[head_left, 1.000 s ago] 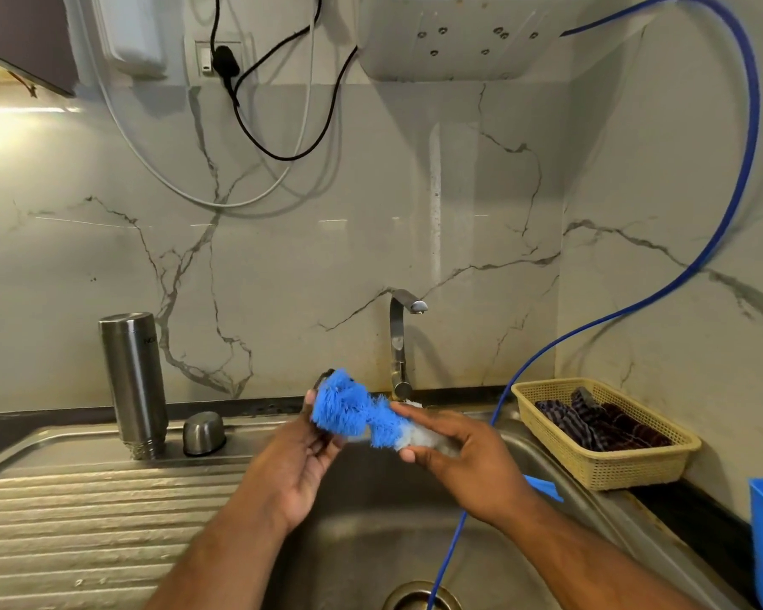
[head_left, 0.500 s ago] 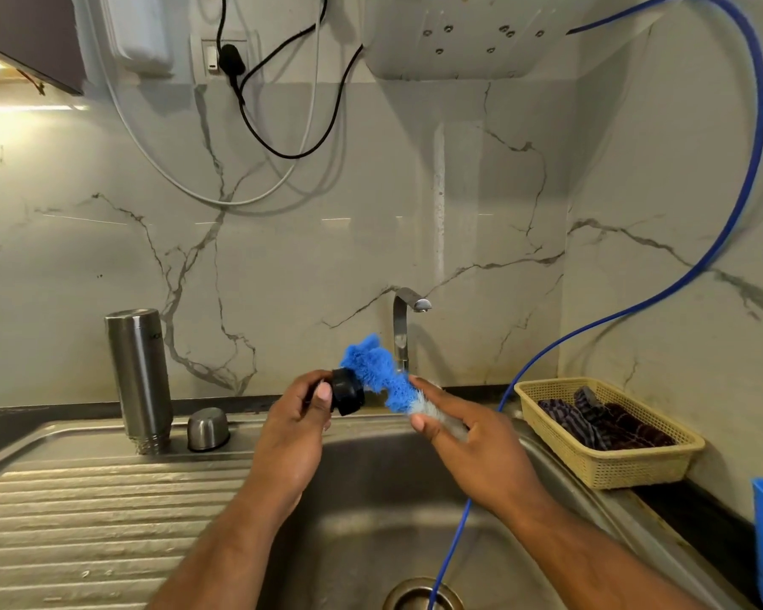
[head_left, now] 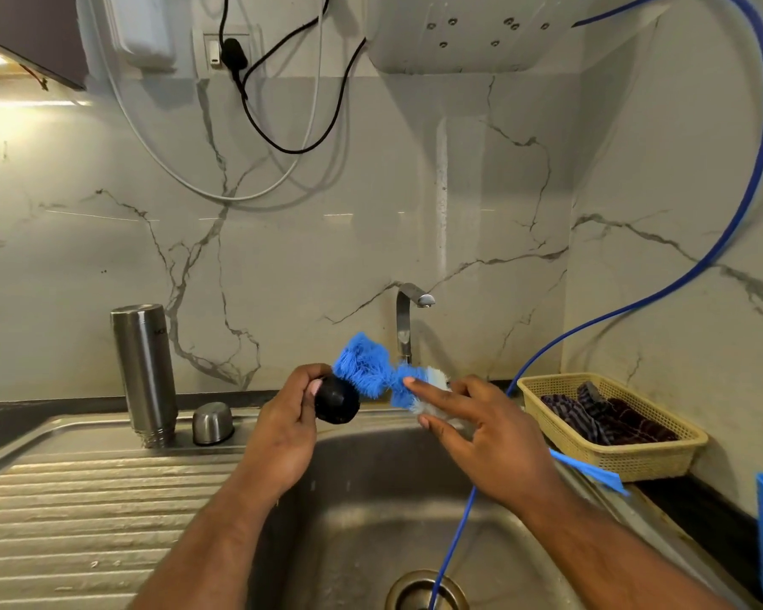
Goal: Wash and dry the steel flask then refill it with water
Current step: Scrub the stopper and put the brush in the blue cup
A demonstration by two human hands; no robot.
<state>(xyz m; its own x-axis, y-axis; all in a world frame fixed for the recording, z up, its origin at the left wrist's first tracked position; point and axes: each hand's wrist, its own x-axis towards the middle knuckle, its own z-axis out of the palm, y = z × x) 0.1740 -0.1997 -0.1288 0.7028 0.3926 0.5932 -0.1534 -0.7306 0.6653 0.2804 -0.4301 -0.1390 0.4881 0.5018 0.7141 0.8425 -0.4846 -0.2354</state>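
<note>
My left hand (head_left: 283, 433) was curled round a smooth, round black cap (head_left: 338, 401); my right hand (head_left: 494, 438) pinched the fluffy blue brush (head_left: 364, 367) between stretched fingers, its bristles touching the cap; the shiny steel flask (head_left: 144, 367) stood neck-down on the ribbed drainboard (head_left: 62, 521).

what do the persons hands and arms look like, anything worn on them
Both are bare. The left hand and the right hand wear no gloves, and no ring, watch or bracelet shows. No sleeve is visible on either forearm as far as the bottom edge of the picture. The nails that show look short and plain.
</note>
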